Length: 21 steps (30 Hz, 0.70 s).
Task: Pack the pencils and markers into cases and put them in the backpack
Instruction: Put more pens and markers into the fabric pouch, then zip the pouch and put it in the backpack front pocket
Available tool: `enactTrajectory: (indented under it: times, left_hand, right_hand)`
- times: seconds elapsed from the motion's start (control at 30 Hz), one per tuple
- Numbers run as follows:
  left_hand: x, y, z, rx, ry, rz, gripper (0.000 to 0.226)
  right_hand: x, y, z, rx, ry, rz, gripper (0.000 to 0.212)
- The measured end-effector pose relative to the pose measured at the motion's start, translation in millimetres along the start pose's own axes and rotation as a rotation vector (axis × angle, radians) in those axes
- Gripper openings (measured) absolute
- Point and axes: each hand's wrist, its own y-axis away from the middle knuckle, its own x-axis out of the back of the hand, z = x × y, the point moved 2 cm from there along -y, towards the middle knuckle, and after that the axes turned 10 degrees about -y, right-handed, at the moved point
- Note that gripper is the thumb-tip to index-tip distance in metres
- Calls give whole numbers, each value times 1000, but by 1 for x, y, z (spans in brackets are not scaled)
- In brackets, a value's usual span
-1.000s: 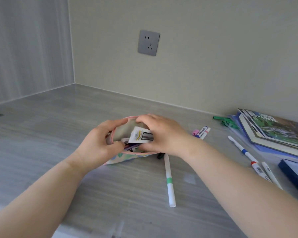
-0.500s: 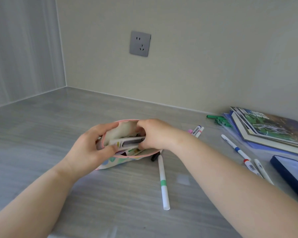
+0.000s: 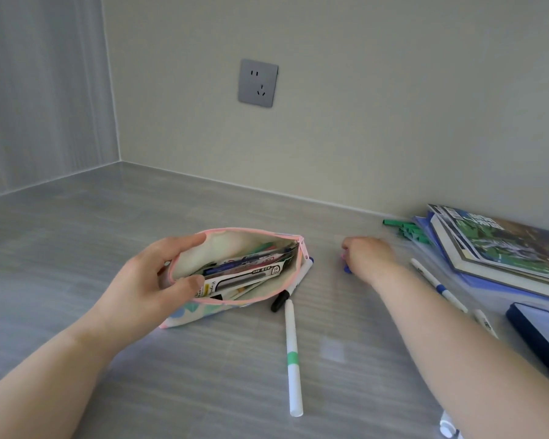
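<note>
A fabric pencil case with a pink zip edge lies open on the grey desk, with pen packets and pens inside. My left hand grips its left end, thumb on the near rim, fingers on the far rim. My right hand is to the right of the case, fingers curled over two short markers on the desk; a pink tip and a blue tip peek out. A white marker with a green band and a black-capped marker lie just in front of the case.
A stack of books on a clear folder sits at the right, with green pieces behind. Blue-banded and other white markers lie near my right forearm. A dark blue case is at the right edge. No backpack is in view.
My right hand left the pencil case, with the packet now inside it, and moved right onto the short markers. My left hand kept hold of the case.
</note>
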Motion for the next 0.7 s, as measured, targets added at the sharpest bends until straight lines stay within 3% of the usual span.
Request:
enactTrajectory:
  times: [0.13, 0.2, 0.27, 0.33, 0.43, 0.53, 0.6, 0.7]
  left_hand:
    - [0, 0, 2, -42, 4, -23, 40]
    - [0, 1, 4, -58, 12, -40, 50]
    - [0, 1, 2, -93, -41, -41, 59]
    - [0, 0, 0, -134, -112, -48, 65]
    - [-1, 0, -2, -173, -190, -43, 69]
    - [-1, -1, -2, -214, -245, -14, 46]
    - [1, -1, -3, -228, -253, 15, 26]
    - [4, -2, -6, -187, -192, 74, 8]
  right_hand:
    - [-2, -11, -5, 52, -4, 90, 30]
    - [-4, -14, -5, 50, -107, 95, 29]
    - [1, -12, -5, 15, -338, 148, 24]
    - [15, -3, -9, 40, -680, 293, 4]
    - [39, 27, -41, 304, -1070, 410, 29]
    - [46, 57, -78, 615, -827, 363, 28]
    - [38, 62, -93, 651, -473, 296, 9]
    - [32, 59, -94, 634, -443, 313, 26]
